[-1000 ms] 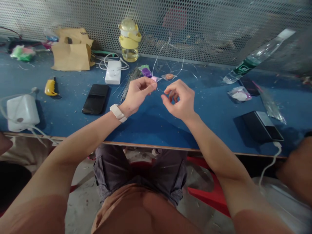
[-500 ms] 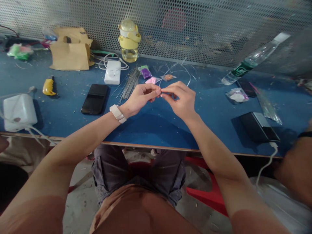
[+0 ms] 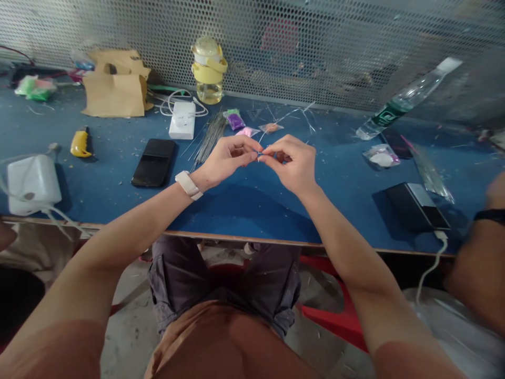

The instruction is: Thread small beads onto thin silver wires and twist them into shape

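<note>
Over the middle of the table, my left hand (image 3: 230,159) and my right hand (image 3: 294,162) meet fingertip to fingertip. Each pinches a thin pale wire (image 3: 276,122) between thumb and forefinger; its strand rises from the fingertips toward the back of the table. Fingers hide most of the pinched part. Just behind them lie small bags: purple (image 3: 235,120), pink (image 3: 247,131) and orange (image 3: 271,127). A bundle of thin grey wires (image 3: 211,136) rests beside my left hand. My left wrist wears a white band (image 3: 189,185).
Left on the blue table (image 3: 244,213) are a black phone (image 3: 153,162), a yellow cutter (image 3: 81,144) and white chargers (image 3: 182,120). Behind stand a yellow-lidded bottle (image 3: 209,73) and a metal mesh panel (image 3: 335,58). A water bottle (image 3: 389,116) leans at right; another person's arm (image 3: 483,263) is near.
My fingertips have parted slightly, so a little of what they pinch shows between them. The loose strand's loop behind my right hand has shifted and looks straighter. The view has moved slightly.
</note>
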Tool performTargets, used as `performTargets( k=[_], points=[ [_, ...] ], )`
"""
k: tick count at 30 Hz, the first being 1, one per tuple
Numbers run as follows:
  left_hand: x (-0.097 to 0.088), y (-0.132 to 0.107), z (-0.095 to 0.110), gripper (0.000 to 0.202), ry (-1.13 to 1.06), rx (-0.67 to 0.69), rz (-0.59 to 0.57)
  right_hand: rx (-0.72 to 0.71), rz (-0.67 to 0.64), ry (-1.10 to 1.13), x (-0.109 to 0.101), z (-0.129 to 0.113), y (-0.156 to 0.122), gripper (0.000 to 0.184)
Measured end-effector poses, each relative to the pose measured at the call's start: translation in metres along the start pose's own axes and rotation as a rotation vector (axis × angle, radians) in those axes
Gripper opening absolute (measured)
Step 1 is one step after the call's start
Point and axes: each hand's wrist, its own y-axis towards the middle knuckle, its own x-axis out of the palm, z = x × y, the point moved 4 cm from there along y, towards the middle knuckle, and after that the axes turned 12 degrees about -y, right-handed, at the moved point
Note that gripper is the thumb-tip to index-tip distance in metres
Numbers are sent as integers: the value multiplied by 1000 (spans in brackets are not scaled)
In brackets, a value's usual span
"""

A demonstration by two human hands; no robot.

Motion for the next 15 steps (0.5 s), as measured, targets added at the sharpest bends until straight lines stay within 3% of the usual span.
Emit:
performTargets(
  k=[7, 15],
  points=[
    [-1, -1, 4, 21, 96, 59, -39, -16, 18, 35, -2, -8, 0, 42],
    [6, -6, 16, 17, 550, 302, 29, 183, -32, 173, 5, -5, 1, 56]
  ],
)
